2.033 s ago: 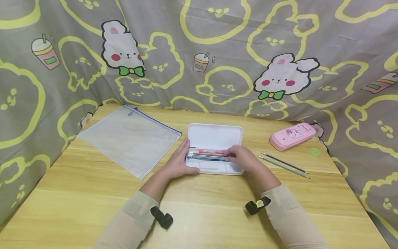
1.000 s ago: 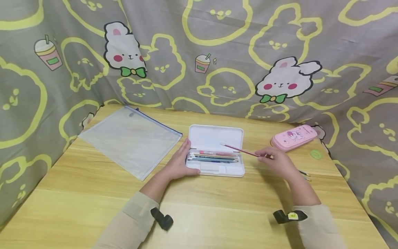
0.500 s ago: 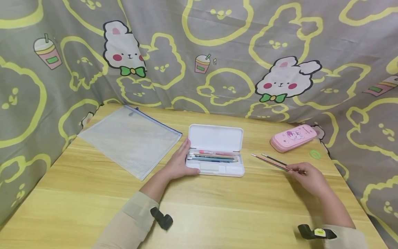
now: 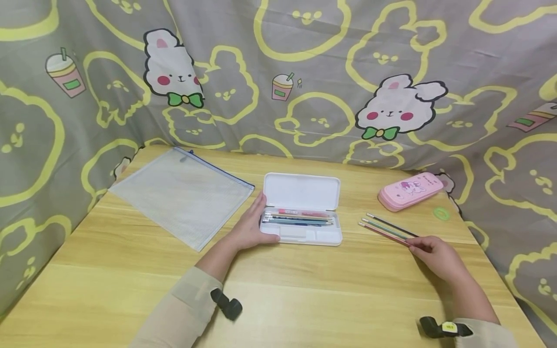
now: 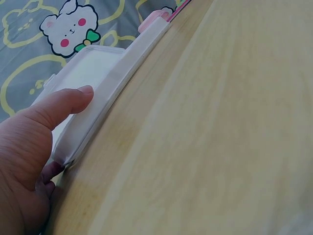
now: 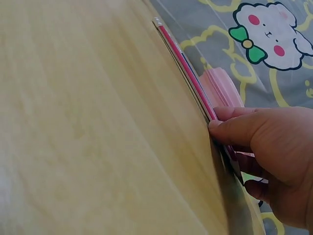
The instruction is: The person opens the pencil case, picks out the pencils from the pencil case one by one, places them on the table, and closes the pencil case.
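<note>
A white pencil case [image 4: 329, 238] lies with its lid up in mid-table, holding several pencils [image 4: 300, 222] and a white eraser [image 4: 292, 233]. My left hand [image 4: 246, 229] grips its left end, thumb over the front edge and fingers along the side. To the right of the case, my right hand [image 4: 438, 257] pinches a red pencil [image 4: 383, 234] near its right end, low over the table. Beside it lie a green pencil [image 4: 383, 227] and a black pencil [image 4: 389, 223], roughly parallel. The right wrist view shows thumb and forefinger on the red pencil [image 6: 182, 59].
A clear zip pouch [image 4: 183, 198] with a blue zip lies flat at the left. At the back right stands a closed pink pencil case [image 4: 411, 191] with a rabbit print, a green ring [image 4: 441, 214] near it. A patterned curtain [image 4: 313, 72] hangs behind the wooden table [image 4: 296, 299].
My right hand has taken the red pencil out of the white case, carried it right and brought it down beside the green and black pencils. The left hand has stayed on the case.
</note>
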Motion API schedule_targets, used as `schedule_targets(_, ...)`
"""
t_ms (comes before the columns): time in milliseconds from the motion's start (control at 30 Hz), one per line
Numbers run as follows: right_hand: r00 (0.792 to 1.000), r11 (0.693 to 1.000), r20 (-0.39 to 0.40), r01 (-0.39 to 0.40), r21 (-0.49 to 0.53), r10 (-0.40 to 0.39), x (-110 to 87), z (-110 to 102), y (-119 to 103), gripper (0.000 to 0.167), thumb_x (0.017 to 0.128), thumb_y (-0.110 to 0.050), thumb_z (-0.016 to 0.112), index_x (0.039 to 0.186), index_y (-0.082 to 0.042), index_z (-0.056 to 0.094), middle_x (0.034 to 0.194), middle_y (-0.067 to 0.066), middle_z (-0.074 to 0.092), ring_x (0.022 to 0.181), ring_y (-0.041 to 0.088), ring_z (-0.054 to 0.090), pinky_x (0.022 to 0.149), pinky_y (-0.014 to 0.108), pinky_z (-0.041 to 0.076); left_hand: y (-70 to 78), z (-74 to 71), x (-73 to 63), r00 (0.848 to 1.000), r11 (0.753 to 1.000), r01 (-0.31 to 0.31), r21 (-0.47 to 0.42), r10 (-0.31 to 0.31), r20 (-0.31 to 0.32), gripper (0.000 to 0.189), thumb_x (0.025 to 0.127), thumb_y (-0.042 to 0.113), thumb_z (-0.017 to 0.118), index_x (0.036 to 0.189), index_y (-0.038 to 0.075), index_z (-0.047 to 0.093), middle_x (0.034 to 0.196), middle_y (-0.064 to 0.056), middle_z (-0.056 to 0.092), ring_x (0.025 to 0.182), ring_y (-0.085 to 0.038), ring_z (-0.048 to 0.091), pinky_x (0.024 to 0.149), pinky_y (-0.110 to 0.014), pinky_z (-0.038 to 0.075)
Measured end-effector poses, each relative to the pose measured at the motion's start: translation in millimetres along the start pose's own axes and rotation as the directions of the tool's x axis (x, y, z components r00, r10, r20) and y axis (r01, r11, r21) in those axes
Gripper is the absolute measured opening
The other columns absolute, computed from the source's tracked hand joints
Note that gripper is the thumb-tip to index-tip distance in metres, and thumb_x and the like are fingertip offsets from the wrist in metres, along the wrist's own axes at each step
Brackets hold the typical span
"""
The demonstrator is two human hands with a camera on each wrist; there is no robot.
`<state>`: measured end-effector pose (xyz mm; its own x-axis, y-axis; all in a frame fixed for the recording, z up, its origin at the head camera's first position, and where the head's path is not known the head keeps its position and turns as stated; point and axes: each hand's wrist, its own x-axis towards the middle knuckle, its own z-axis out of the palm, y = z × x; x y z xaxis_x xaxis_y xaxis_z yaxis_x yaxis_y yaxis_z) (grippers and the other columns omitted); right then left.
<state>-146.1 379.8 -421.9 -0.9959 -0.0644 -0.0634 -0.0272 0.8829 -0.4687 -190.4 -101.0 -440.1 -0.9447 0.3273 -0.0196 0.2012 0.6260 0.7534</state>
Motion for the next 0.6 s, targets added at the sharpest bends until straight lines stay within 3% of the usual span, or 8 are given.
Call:
schedule_targets(300, 1.000, 1.000, -0.008, 0.018, -0.013, -0.018, 3.8, -2, -7, 0.029, 0.096, -0.026, 0.063, 0.113, -0.004, 0.071, 0.114, 0.021, 0.066, 0.104, 0.030, 0.059, 0.080, 0.033, 0.046, -1.3, 0.1, 1.3, 1.000, 1.000, -0.013, -0.013, 0.013, -0.008, 0.127, 0.068, 0.041, 0.085, 0.157, 0.006, 0.003, 0.167, -0.009, -0.005, 0.153, -0.035, 0.004, 0.123, -0.053, 0.015)
schedule_targets(467, 0.996, 0.997, -0.030, 0.079, 0.005, -0.079, 16.0, -1, -34, 0.027, 0.093, -0.023, 0.066, 0.112, -0.003, 0.072, 0.111, 0.020, 0.068, 0.098, 0.023, 0.059, 0.078, 0.029, 0.047, -1.8, -0.1, 1.3, 1.000, 1.000, -0.012, -0.016, 0.011, -0.008, 0.126, 0.068, 0.042, 0.085, 0.157, 0.006, 0.003, 0.167, -0.008, -0.005, 0.153, -0.035, 0.004, 0.123, -0.053, 0.015)
schedule_targets(600, 0.989, 0.989, -0.034, 0.148, 0.027, -0.147, 30.7, 6, -63, 0.026, 0.092, -0.016, 0.066, 0.114, -0.002, 0.070, 0.111, 0.021, 0.068, 0.100, 0.029, 0.060, 0.082, 0.039, 0.048, -1.2, -0.2, 0.5, 1.000, 1.000, -0.009, -0.014, 0.008, -0.009, 0.126, 0.068, 0.042, 0.085, 0.158, 0.007, 0.003, 0.167, -0.008, -0.005, 0.153, -0.035, 0.005, 0.123, -0.053, 0.016)
